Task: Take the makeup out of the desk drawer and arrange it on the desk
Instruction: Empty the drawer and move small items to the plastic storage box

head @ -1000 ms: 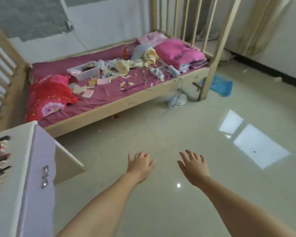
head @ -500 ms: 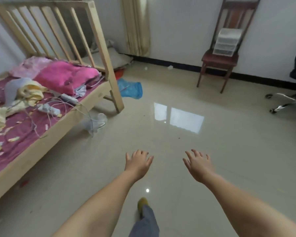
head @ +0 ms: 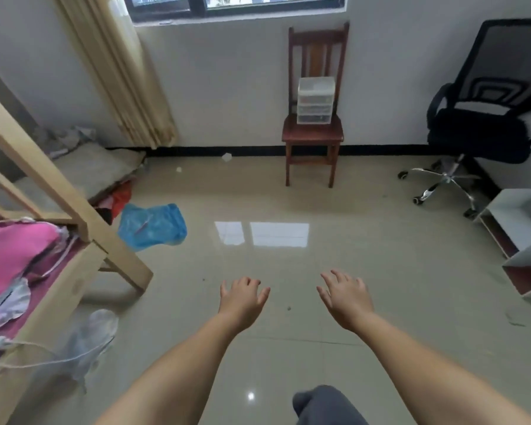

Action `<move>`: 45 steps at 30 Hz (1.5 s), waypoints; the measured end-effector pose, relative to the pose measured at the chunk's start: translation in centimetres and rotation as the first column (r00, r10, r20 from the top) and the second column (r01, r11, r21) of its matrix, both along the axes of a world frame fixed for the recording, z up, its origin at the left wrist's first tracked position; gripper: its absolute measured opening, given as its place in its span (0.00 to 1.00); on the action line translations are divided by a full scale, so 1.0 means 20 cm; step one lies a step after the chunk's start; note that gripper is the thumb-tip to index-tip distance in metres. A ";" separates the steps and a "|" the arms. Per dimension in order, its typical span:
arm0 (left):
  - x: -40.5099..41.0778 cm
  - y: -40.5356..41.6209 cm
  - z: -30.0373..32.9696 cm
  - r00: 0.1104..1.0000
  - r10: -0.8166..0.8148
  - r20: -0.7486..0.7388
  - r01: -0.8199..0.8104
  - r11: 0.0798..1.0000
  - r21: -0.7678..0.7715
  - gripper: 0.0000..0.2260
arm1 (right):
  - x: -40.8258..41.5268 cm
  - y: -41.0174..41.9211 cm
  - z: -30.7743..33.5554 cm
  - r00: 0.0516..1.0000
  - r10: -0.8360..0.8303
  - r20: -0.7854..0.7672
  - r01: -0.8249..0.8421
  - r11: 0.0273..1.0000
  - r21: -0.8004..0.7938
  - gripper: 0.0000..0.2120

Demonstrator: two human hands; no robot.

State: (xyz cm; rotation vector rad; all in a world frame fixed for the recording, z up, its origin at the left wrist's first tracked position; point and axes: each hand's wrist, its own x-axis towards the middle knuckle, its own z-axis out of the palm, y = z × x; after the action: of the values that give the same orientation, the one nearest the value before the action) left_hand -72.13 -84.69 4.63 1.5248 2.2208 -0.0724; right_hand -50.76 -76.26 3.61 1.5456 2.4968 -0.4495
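A glossy beige tiled floor (head: 334,265) stretched toward a dark wooden chair (head: 314,130) bearing a clear plastic drawer unit (head: 315,101), with a crumpled blue plastic bag (head: 152,225) beside the pale wooden bed frame (head: 74,240). Left hand (head: 242,302) and right hand (head: 347,297) hovered with fingers relaxed, empty (no makeup or desk visible).

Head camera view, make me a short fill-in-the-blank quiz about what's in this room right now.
1. The clear plastic drawer unit sits on the seat of the wooden ____.
2. The left hand and the right hand both hold ____.
3. The crumpled bag on the floor by the bed post is coloured ____.
4. The office chair at the right wall is coloured ____.

Missing words: chair; nothing; blue; black
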 end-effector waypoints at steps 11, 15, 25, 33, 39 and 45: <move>-0.31 1.54 -0.02 0.998 -0.060 -0.007 0.060 0.997 0.049 0.21 | -0.28 1.47 -0.03 0.999 -0.029 0.041 0.028 0.999 0.020 0.21; -0.41 2.03 0.02 0.998 -0.055 0.039 0.052 0.997 0.059 0.20 | -0.40 1.99 -0.01 0.999 -0.017 0.052 0.017 1.000 0.000 0.22; -0.98 3.28 -0.14 0.991 -0.122 0.056 0.117 0.990 0.083 0.21 | -0.94 3.20 -0.14 0.998 -0.062 0.029 0.063 0.998 -0.017 0.23; -1.34 4.29 -0.09 0.954 -0.300 -0.014 0.300 0.953 0.037 0.20 | -1.27 4.00 -0.11 0.979 -0.204 -0.008 0.203 0.978 -0.051 0.23; -1.37 5.07 -0.17 0.915 -0.400 -0.042 0.402 0.914 0.061 0.21 | -1.35 4.72 -0.20 0.967 -0.254 -0.010 0.252 0.964 -0.088 0.23; -1.35 5.91 -0.32 0.927 -0.374 -0.034 0.376 0.919 0.120 0.24 | -1.45 5.55 -0.35 0.951 -0.298 -0.082 0.277 0.939 -0.203 0.23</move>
State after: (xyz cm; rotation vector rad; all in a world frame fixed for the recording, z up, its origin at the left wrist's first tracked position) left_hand -99.19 33.51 -1.72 2.0079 1.9411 -0.0593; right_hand -79.85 34.81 -3.44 1.8587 2.2276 -0.8117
